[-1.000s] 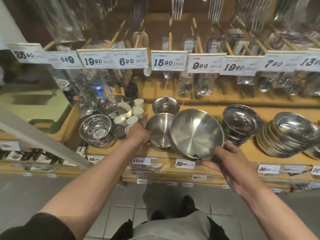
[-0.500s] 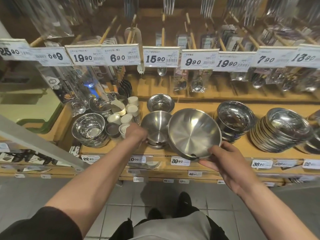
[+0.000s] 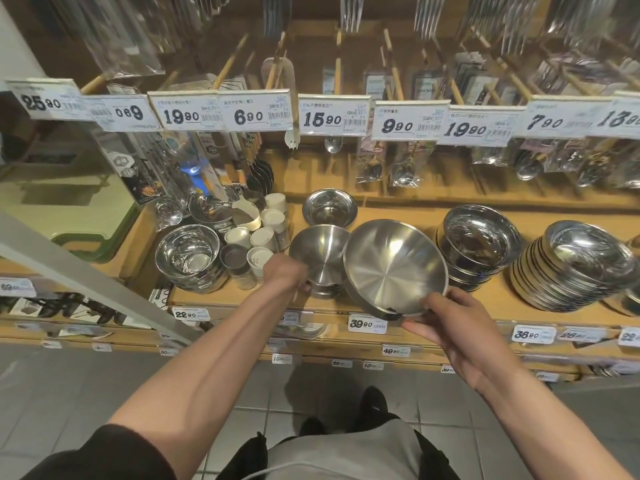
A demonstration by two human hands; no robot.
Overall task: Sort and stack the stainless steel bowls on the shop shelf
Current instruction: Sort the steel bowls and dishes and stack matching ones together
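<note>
Wooden shelf (image 3: 485,299): right hand (image 3: 460,330) pinches tilted brushed bowl (image 3: 394,268); left hand (image 3: 284,273) clasps footed bowl (image 3: 320,252).

Left hand (image 3: 284,276) fingers behind footed bowl (image 3: 320,251)

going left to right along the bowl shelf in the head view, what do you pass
shiny bowl stack → white shaker jars → left hand → brushed footed bowl stack → large brushed bowl tilted in the right hand → dark deep bowl stack → shallow dish stack
</note>
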